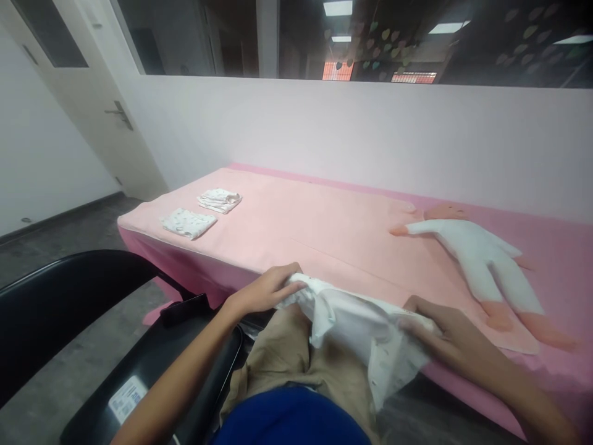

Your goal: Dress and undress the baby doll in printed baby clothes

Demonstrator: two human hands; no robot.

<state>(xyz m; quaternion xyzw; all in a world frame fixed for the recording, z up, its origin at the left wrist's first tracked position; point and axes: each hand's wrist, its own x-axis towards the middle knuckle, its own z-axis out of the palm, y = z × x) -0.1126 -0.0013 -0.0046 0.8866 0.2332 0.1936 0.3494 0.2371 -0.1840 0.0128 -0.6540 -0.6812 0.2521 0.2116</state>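
A thin white baby garment point(352, 315) with a faint small print hangs in loose folds over my lap at the table's front edge; its exact kind I cannot make out. My left hand point(273, 287) pinches its left end, thumb and fingers closed on the fabric. At the other end, my right hand point(435, 327) grips the cloth with bent fingers. The upper edge is stretched between the two hands, while the lower parts droop. Two folded white printed garments, one nearer point(189, 223) and one farther point(219, 200), lie at the table's left.
A baby doll point(482, 259) in a white suit lies on the right of the table, which has a pink cover point(296, 216). To my left stands a black chair point(157, 346) with a label. A wall with windows rises behind the table; a door point(88, 93) is at left.
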